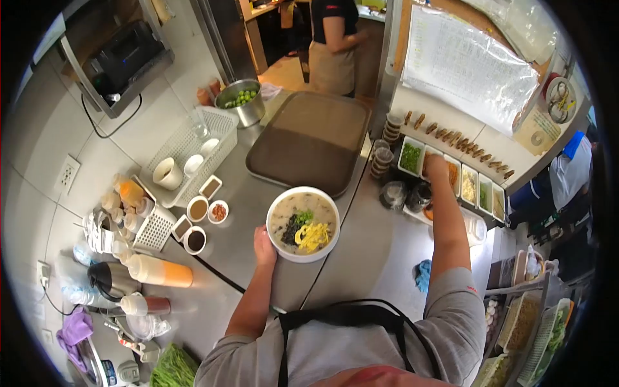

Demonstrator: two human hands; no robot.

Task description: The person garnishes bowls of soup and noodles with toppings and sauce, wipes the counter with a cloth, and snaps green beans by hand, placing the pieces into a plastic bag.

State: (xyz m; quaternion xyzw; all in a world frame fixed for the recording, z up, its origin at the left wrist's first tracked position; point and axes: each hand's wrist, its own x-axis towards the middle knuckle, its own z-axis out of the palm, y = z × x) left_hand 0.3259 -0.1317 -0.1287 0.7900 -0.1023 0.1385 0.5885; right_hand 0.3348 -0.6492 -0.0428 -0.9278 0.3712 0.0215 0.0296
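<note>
Presently, from the head view, a white bowl [303,259] stands on the tabletop [380,251], directly beside the left hand [263,245] and well apart from the right hand [437,168]. The left hand rests against the bowl's left side; whether it grips cannot be told. The right hand reaches into a row of white containers [407,173], over one with orange-brown contents; its fingers are hidden, so whether they are open or closed cannot be determined.

The bowl contains a pale soup [282,213] topped with yellow strips [313,237], dark shreds [293,231] and chopped greens [305,217]. Small white cups [195,252] hold brown sauce, dark liquid and reddish pieces. A metal pot [252,115] holds green fruit [240,99].

The bowl sits upright, mouth facing up; being round, it shows no long axis.
</note>
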